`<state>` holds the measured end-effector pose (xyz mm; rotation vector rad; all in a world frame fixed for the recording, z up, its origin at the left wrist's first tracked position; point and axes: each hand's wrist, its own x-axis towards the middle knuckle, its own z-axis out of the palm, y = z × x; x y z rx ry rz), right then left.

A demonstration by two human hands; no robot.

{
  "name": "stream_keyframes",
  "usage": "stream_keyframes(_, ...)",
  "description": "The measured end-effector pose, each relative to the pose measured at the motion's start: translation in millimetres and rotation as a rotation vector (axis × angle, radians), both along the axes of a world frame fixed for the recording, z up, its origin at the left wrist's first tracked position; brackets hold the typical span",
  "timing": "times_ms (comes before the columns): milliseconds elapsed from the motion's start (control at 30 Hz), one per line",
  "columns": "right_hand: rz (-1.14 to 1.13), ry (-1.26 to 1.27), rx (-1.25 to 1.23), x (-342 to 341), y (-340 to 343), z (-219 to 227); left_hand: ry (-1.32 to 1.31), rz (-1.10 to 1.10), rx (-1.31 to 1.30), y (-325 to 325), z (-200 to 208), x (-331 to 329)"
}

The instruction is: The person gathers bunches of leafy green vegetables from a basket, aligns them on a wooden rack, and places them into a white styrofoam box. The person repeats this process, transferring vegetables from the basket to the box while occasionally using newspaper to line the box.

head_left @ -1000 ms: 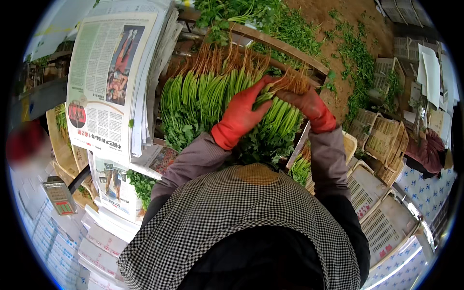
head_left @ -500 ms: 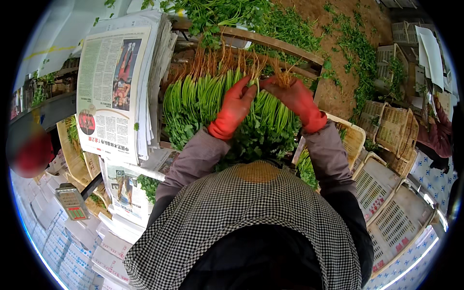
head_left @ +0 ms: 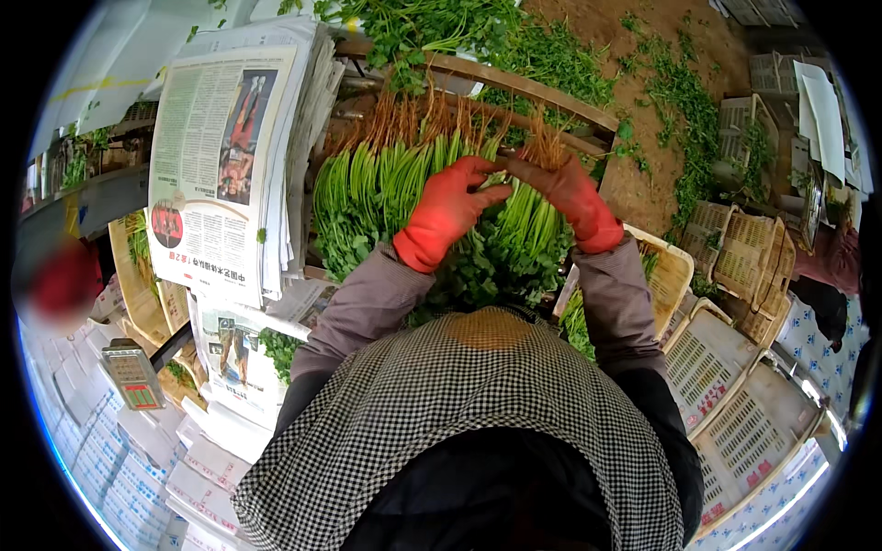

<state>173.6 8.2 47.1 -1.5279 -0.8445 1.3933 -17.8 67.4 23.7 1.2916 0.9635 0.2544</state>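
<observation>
Bunched coriander [head_left: 363, 184] with brown roots lies in a row before me, roots away from me and leaves toward me. My left hand [head_left: 448, 216], in a red rubber glove, is over the middle of the row. Its thumb and forefinger are parted, and the forefinger reaches toward my right fingertips. My right hand [head_left: 574, 200], also red-gloved, is closed round the root end of coriander stalks at the row's right end. Brown roots [head_left: 544, 142] stick out above that hand. The palm side of both hands is hidden.
A thick newspaper stack [head_left: 220, 156] stands left of the row. Loose greens [head_left: 684, 110] lie on the brown ground beyond. Plastic crates [head_left: 753, 413] line the right side. A scale display [head_left: 131, 372] is at lower left, with white boxes [head_left: 207, 468] below. Another person's sleeve [head_left: 831, 266] shows far right.
My left thumb and forefinger have parted from a pale stalk they were pinching, and the left hand has dropped slightly. My right hand stays at the roots, its fingers a little lower.
</observation>
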Motion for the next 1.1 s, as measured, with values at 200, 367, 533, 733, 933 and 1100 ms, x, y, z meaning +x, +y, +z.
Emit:
stream_keyframes(200, 0.09, -0.067, -0.086, 0.4, -4.0, 4.2, 0.009, 0.011, 0.88, -11.3, 13.5, 4.3)
stream_keyframes(367, 0.054, 0.045, -0.115, 18.2, -30.6, 3.6, -0.088, 0.161, 0.752, 14.5, 45.3, -20.8)
stream_keyframes(533, 0.063, -0.034, -0.137, 28.8, 7.6, -35.3, 0.148, 0.353, 0.738, 17.9, -0.1, -15.2)
stream_keyframes(733, 0.201, -0.169, -0.242, 30.2, 54.1, -94.6, 0.444, 0.079, 1.024, -12.1, -45.4, -6.3)
stream_keyframes(933, 0.139, 0.185, -0.222, 13.0, 64.3, -46.3, 0.317, 0.141, 0.996, -7.2, -47.5, -19.9)
stream_keyframes(1100, 0.238, 0.095, -0.091, 38.0, 48.6, -78.0, 0.195, 0.286, 0.96, -4.9, -37.5, -45.8)
